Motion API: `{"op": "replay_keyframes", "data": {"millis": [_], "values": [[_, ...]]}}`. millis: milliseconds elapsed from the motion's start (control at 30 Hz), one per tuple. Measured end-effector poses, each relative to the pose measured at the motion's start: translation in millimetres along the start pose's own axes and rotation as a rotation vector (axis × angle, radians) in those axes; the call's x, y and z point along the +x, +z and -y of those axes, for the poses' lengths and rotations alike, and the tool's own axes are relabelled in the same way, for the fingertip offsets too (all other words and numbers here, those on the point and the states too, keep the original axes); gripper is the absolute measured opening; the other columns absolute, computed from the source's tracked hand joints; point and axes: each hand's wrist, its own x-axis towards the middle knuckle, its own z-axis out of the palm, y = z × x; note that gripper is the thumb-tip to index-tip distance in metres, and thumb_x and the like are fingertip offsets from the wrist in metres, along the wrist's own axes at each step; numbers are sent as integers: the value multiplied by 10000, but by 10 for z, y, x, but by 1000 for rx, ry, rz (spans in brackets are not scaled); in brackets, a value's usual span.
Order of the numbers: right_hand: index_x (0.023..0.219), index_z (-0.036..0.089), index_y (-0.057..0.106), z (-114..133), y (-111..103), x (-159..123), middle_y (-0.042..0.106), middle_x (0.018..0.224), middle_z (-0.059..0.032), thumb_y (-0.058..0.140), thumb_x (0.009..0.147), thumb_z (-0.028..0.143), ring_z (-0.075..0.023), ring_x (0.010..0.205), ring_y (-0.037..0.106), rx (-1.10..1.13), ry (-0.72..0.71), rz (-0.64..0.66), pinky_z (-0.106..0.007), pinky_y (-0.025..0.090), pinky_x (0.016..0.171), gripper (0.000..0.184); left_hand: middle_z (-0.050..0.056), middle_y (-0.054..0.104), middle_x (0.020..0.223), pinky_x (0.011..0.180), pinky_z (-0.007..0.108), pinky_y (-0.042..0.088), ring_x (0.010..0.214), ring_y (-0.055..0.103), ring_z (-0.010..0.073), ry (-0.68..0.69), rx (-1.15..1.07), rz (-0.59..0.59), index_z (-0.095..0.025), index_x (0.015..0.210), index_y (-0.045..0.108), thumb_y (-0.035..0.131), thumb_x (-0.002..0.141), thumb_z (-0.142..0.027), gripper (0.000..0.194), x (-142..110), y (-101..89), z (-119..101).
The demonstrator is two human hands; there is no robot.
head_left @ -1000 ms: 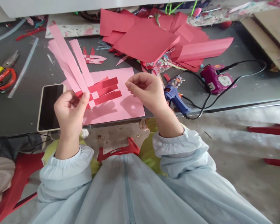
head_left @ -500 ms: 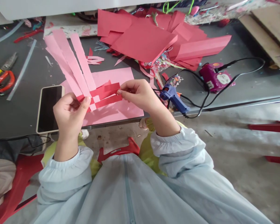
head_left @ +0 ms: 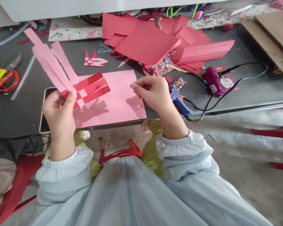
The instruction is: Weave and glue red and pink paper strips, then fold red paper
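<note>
My left hand (head_left: 60,108) pinches a woven paper piece (head_left: 82,93) at its checkered part. Long pale pink strips (head_left: 54,67) fan from it toward the upper left, while red strips (head_left: 96,83) stick out to the right. Below it, a pink paper sheet (head_left: 122,97) lies at the table's front edge, with shadows across it. Over that sheet's right side is my right hand (head_left: 152,91), apart from the woven piece. Its thumb and forefinger are pressed together, and no object shows between them. A smaller woven paper piece (head_left: 94,61) rests farther back.
Red paper sheets (head_left: 147,42) are heaped at the back. To the right lie a blue glue gun (head_left: 180,103), a purple box (head_left: 219,81) with a black cable, and cardboard (head_left: 269,40). Scissors (head_left: 7,78) are at left. A phone (head_left: 45,125) is partly hidden behind my left hand.
My right hand has let go of the red strips and moved right. My left hand has shifted left with the woven piece and tilted it, uncovering more of the pink sheet.
</note>
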Motion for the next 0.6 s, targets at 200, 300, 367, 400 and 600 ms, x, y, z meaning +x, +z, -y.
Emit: {"op": "replay_keyframes", "data": {"millis": [200,300,367,400,600], "values": [[680,161,711,31,19,-49,682,617,-15,704,740,279,-107,521,547,7,-7,4,-278,424,523,133,-58,574,571,425,322,485,469,516,82,-57,-59,-19,-232,659,618,913,562,-533,433,80,-44,-3],[678,155,727,60,56,-78,698,632,-28,713,722,273,-110,538,557,23,12,41,-278,434,531,127,-60,574,565,436,323,489,491,531,90,-80,-36,-4,-237,664,594,900,541,-576,474,102,-64,11],[692,145,736,97,82,-98,697,632,-32,723,717,288,-107,535,558,93,37,93,-272,449,527,146,-62,571,558,445,335,497,488,542,98,-73,-21,10,-240,670,597,890,553,-579,463,102,-75,24],[706,141,740,118,95,-107,693,628,-30,730,718,304,-103,529,556,146,52,133,-266,458,522,164,-60,573,559,451,344,503,488,550,103,-68,-22,15,-240,672,607,892,556,-569,451,97,-79,28],[761,141,734,154,199,-117,662,637,-8,787,720,452,-83,538,552,415,99,217,-238,486,517,318,-41,579,564,558,375,546,530,559,115,-35,-9,70,-228,638,629,908,558,-530,419,21,-79,10]]}}
